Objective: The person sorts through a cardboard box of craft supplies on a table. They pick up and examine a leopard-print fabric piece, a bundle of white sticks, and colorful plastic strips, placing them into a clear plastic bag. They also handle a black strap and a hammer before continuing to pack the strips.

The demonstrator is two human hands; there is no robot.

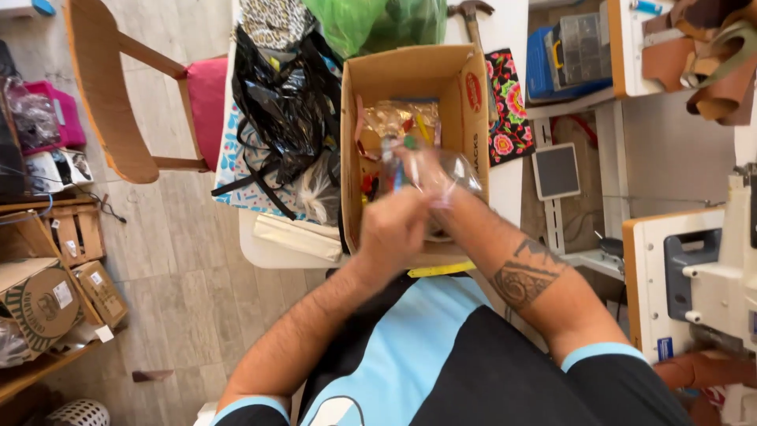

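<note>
From the head view, I have both hands over the cardboard box [410, 79] at centre frame; my left hand [392, 229] is curled closed on a clear plastic bag [441, 170] (blurred, holding small coloured bits), my right hand [426, 183] gripping it from behind, fingers mostly hidden; the bag looks light, limp and slippery, best pinched at its gathered neck; both forearms angle inward, wrists almost touching.
</note>
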